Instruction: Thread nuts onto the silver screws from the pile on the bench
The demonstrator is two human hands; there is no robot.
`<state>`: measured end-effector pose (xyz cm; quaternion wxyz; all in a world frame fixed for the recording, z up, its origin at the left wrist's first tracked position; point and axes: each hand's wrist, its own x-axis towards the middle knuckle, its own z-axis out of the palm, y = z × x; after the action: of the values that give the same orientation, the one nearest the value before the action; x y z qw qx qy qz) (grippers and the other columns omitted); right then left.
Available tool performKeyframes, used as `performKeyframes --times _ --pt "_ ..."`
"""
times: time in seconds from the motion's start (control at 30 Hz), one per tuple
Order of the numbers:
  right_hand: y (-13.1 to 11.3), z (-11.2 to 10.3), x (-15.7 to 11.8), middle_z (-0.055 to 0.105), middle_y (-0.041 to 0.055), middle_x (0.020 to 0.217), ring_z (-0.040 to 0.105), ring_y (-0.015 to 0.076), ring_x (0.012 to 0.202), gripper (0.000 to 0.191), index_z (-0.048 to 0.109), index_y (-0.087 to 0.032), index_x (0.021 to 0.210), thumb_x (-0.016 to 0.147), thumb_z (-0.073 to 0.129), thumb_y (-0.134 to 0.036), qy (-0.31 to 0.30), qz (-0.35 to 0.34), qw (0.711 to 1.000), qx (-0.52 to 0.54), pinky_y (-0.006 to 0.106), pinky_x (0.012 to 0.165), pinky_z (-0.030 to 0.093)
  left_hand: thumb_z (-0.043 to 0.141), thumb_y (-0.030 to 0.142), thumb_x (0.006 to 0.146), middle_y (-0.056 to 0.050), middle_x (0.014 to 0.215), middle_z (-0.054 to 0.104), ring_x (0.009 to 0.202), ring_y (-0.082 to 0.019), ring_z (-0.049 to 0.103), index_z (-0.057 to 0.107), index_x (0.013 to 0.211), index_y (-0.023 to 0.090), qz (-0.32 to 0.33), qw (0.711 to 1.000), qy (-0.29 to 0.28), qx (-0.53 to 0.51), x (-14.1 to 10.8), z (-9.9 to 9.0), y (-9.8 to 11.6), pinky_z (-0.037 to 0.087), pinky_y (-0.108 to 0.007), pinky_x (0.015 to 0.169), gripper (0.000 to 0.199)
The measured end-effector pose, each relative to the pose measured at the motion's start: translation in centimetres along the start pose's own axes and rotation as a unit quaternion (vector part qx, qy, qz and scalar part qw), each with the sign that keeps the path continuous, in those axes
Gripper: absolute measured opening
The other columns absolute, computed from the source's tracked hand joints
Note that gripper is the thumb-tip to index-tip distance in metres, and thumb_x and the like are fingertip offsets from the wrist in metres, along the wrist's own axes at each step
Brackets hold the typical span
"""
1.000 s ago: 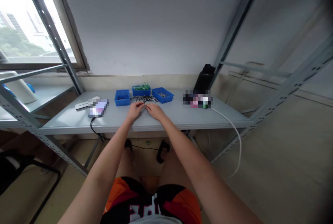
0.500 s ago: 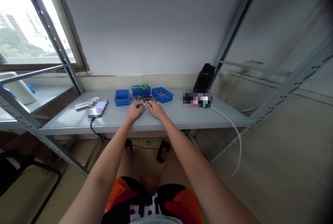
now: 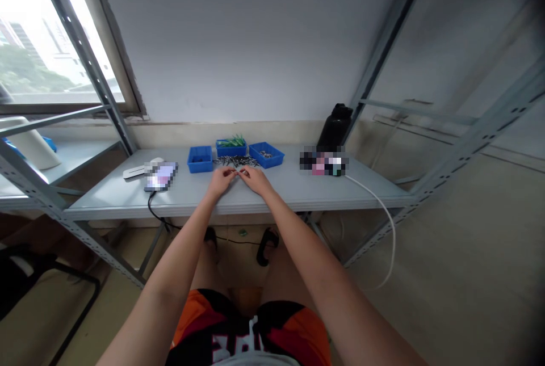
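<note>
My left hand [image 3: 222,180] and my right hand [image 3: 254,179] meet fingertip to fingertip over the table, both closed in a pinch. Whatever small piece sits between the fingertips is too small to name. Just beyond them lies a loose pile of thin black and silvery pieces [image 3: 237,160]. Around the pile stand three blue bins: the left bin [image 3: 200,167] has some dark bits inside, the back bin [image 3: 231,151] holds green stick-like pieces [image 3: 234,141], and the right bin [image 3: 275,160] contains small silvery-dark parts [image 3: 265,154].
A phone [image 3: 162,177] with a black cable lies left on the table [image 3: 293,187], beside a white device [image 3: 134,172]. To the right stand a black bottle [image 3: 335,127] and blurred-out items [image 3: 323,163] with a white cable [image 3: 392,230]. Metal shelf posts [image 3: 385,42] flank both sides.
The fingertips of both hands have drawn slightly closer, and the small pale piece seen between them earlier is now mostly hidden. Everything else stays in place.
</note>
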<state>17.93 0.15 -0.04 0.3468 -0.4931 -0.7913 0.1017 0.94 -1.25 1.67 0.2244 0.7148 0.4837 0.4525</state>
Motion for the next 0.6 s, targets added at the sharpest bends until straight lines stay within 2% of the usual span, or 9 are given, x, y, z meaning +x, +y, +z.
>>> performKeyframes --times 0.1,0.23,0.47,0.6 --pt "-0.09 -0.02 -0.06 0.071 0.0051 0.088 0.065 0.0194 0.084 0.025 0.066 -0.021 0.101 0.092 0.054 -0.042 -0.004 -0.004 1.0 0.009 0.026 0.074 0.043 0.062 0.032 0.078 -0.009 0.088 0.073 0.083 -0.021 0.065 0.072 0.086 0.014 0.007 1.0 0.006 -0.015 0.02 0.07 0.0 0.049 -0.032 0.08 0.022" --pt "-0.29 -0.15 -0.13 0.071 0.0055 0.087 0.064 0.0196 0.083 0.025 0.066 -0.021 0.101 0.095 0.049 -0.04 0.003 0.0 1.0 -0.001 0.026 0.072 0.043 0.062 0.028 0.074 -0.008 0.083 0.072 0.08 -0.02 0.065 0.068 0.084 0.013 -0.013 0.999 0.027 -0.024 0.13 0.31 -0.22 0.049 -0.032 0.081 0.018" --pt "-0.48 -0.38 -0.2 0.071 0.0049 0.088 0.064 0.0189 0.082 0.03 0.064 -0.022 0.103 0.099 0.041 -0.039 0.018 0.001 1.0 -0.001 0.027 0.075 0.041 0.06 0.03 0.074 -0.006 0.076 0.071 0.073 -0.018 0.063 0.068 0.082 0.014 -0.012 1.0 0.012 -0.012 0.23 0.39 -0.63 0.049 -0.031 0.075 0.02" --pt "-0.52 -0.38 -0.21 0.071 0.0044 0.085 0.063 0.0185 0.081 0.028 0.064 -0.022 0.103 0.098 0.042 -0.039 0.022 0.003 1.0 0.005 0.026 0.075 0.041 0.06 0.034 0.075 -0.008 0.079 0.072 0.076 -0.02 0.063 0.07 0.083 0.015 -0.012 1.0 0.003 0.01 0.2 0.26 -0.64 0.049 -0.032 0.077 0.023"
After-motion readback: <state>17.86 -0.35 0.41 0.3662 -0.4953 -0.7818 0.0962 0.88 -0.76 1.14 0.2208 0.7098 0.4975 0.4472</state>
